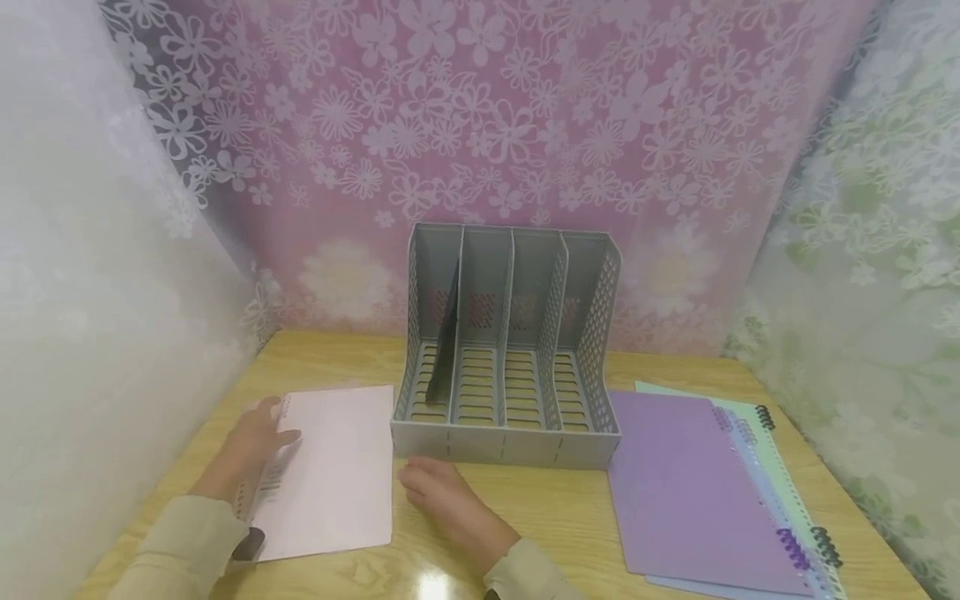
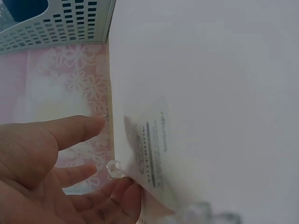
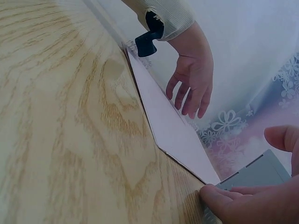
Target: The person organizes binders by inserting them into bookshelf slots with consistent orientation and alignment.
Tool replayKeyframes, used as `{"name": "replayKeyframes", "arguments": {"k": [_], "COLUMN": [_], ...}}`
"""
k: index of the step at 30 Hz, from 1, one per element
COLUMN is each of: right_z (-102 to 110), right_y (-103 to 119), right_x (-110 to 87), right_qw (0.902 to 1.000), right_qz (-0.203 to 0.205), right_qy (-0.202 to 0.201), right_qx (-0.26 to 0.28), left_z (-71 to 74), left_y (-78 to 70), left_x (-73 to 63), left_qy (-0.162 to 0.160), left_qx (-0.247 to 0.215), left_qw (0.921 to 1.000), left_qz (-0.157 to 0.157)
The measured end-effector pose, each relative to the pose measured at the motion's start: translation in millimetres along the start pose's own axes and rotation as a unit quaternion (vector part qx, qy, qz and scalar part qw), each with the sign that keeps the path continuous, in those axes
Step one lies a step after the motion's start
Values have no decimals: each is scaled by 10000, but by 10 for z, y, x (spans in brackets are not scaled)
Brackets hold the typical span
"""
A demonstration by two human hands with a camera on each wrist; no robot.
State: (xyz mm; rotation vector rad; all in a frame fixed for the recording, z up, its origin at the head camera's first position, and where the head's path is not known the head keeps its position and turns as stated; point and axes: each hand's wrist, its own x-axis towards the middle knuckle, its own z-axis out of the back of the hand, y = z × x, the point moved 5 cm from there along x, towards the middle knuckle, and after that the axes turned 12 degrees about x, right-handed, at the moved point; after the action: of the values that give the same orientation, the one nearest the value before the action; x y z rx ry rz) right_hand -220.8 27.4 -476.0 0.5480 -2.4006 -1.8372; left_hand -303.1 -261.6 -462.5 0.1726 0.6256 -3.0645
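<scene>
A pale pink spiral notebook [image 1: 337, 475] lies flat on the table, its coil binding on the left side. My left hand [image 1: 251, 442] is at that bound edge, thumb out over the cover and fingers loosely bent. In the left wrist view, the fingertips of the left hand [image 2: 32, 163] are by the coils, where a printed label shows on a lifted cover corner. Just in front of the grey file organizer [image 1: 506, 447], my right hand [image 1: 453, 504] rests on the table, holding nothing. The right wrist view has the right hand [image 3: 261, 203] near a notebook corner.
One thin dark item [image 1: 444, 354] leans in the organizer's leftmost compartment. On the right, a purple notebook [image 1: 697, 483] overlaps blue and green ones [image 1: 783, 467]. Floral curtains [image 1: 480, 125] hang behind and along both sides of the wooden table.
</scene>
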Motion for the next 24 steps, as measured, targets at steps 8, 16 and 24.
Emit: {"name": "replayKeyframes", "arguments": {"k": [8, 16, 24], "right_z": [-35, -43, -26], "right_y": [-8, 17, -10], "right_x": [11, 53, 52], "right_qw": [9999, 9991, 9919], "right_qz": [-41, -85, -334], "right_qy": [105, 204, 448], "right_qx": [105, 370, 1140], "left_z": [-48, -11, 13], "left_y": [4, -62, -51], "left_x": [-18, -14, -78], "left_qy": [252, 490, 437], "left_qx": [-114, 125, -14], "left_qw": [9991, 9968, 9950], "left_qz": [317, 622, 899]}}
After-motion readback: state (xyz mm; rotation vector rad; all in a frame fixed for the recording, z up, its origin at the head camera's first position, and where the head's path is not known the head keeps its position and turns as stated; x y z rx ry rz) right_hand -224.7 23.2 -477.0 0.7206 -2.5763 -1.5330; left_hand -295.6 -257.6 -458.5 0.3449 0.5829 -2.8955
